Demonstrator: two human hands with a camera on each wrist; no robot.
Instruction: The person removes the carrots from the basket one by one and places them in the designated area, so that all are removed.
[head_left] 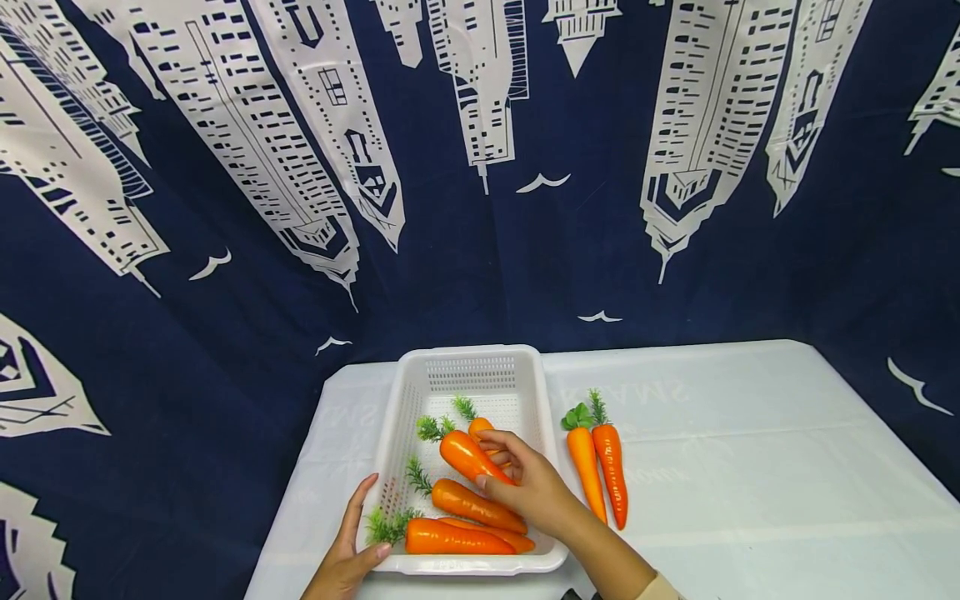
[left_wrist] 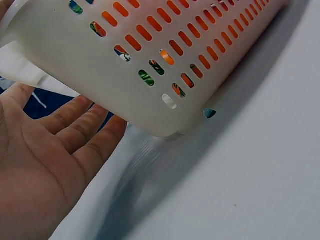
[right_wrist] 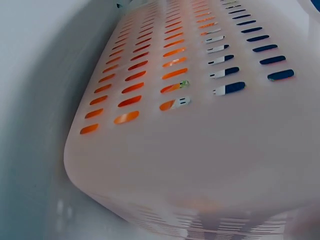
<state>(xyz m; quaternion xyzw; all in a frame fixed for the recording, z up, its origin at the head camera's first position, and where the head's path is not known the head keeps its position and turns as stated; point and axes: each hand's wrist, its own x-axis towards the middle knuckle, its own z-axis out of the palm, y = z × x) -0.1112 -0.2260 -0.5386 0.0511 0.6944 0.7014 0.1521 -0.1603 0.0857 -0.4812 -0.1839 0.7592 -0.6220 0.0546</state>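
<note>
My right hand (head_left: 528,479) pinches a toy carrot (head_left: 467,455) between thumb and fingers, over a white plastic basket (head_left: 408,392). Its leafy green top points to the left. Several other carrots lie in the basket, among them a thick one (head_left: 457,537) along the near wall and another (head_left: 480,505) just behind it. One more, partly hidden by my right hand, shows farther back. My left hand (head_left: 348,537) holds the basket's near left corner, thumb over the rim. In the left wrist view, its fingers (left_wrist: 80,125) reach behind the basket's lower edge, with their tips hidden.
To the right of the basket, two carrots (head_left: 587,471) (head_left: 613,479) lie side by side on the white-covered table (head_left: 750,467). A dark blue cloth (head_left: 465,275) with white buildings hangs behind. In the right wrist view, orange shows through the slotted basket wall (right_wrist: 200,150).
</note>
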